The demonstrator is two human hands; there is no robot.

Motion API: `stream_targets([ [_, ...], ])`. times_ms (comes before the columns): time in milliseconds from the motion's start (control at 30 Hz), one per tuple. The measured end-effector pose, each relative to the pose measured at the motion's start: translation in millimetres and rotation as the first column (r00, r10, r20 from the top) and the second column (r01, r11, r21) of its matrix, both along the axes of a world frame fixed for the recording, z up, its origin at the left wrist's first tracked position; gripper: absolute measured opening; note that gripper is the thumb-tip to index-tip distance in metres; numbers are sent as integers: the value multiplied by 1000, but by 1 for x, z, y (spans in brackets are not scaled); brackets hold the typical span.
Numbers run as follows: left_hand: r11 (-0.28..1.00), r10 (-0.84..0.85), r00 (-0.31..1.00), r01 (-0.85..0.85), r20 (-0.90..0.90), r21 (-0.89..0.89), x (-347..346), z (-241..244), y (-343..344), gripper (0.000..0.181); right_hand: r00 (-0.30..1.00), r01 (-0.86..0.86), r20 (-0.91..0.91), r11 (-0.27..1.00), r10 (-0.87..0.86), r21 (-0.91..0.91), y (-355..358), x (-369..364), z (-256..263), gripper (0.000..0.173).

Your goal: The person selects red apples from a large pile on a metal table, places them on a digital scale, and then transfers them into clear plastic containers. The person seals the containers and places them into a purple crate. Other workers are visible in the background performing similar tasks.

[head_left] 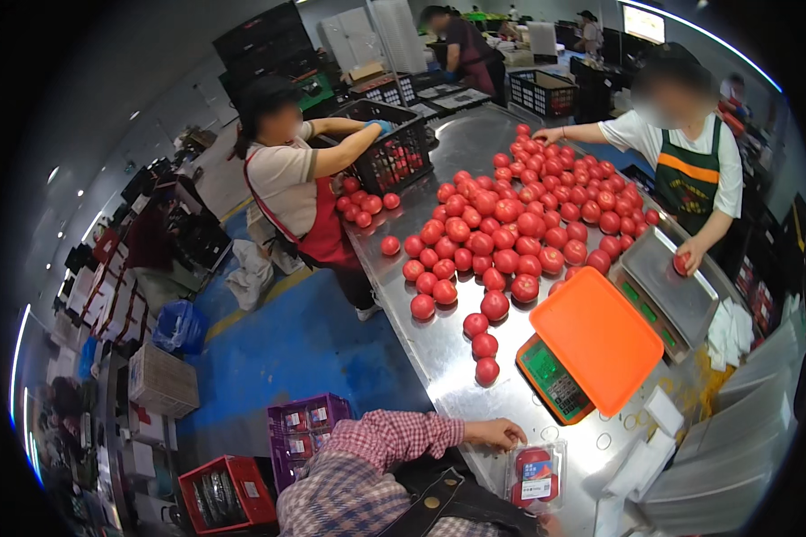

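Observation:
A clear plastic clamshell [563,463] of red tomatoes, with a printed label, lies on the steel table [436,366] close before me. My left hand [499,433] rests just beyond its upper left corner, fingers bent down; whether they pinch anything is unclear. Only a blurred part of my right hand [549,524] shows at the box's lower edge, so its grip is hidden. Past the box stands a digital scale [556,382] with an orange tray [598,339] on top. A large heap of loose tomatoes [504,235] covers the table's middle.
Opposite, a co-worker's hand [690,256] holds a tomato over a second scale [668,268]. Another co-worker's gloved hand [379,126] reaches into a black crate [393,158]. Rubber bands [604,441] and white pads [645,456] lie right. Purple [305,409] and red [255,463] crates stand left.

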State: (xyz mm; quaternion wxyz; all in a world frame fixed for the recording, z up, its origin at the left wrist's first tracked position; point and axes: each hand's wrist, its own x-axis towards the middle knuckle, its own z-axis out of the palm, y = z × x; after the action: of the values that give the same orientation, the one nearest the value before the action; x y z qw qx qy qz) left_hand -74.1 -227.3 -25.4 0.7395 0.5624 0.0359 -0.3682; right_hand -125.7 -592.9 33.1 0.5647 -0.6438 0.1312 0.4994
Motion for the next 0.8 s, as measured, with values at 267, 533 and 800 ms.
stream_targets([
  [267, 962, 228, 973, -232, 45, 141, -26, 12, -4, 35, 578, 331, 809, 877, 102, -347, -4, 117, -51, 19],
  [533, 945, 122, 961, -189, 249, 265, 62, -17, -53, 34, 304, 267, 788, 746, 536, -610, 52, 201, -74, 12],
  [800, 870, 60, 672, -398, 738, 292, 70, 73, -121, 49, 701, 240, 618, 934, -356, 266, 41, 144, 28, 9],
])
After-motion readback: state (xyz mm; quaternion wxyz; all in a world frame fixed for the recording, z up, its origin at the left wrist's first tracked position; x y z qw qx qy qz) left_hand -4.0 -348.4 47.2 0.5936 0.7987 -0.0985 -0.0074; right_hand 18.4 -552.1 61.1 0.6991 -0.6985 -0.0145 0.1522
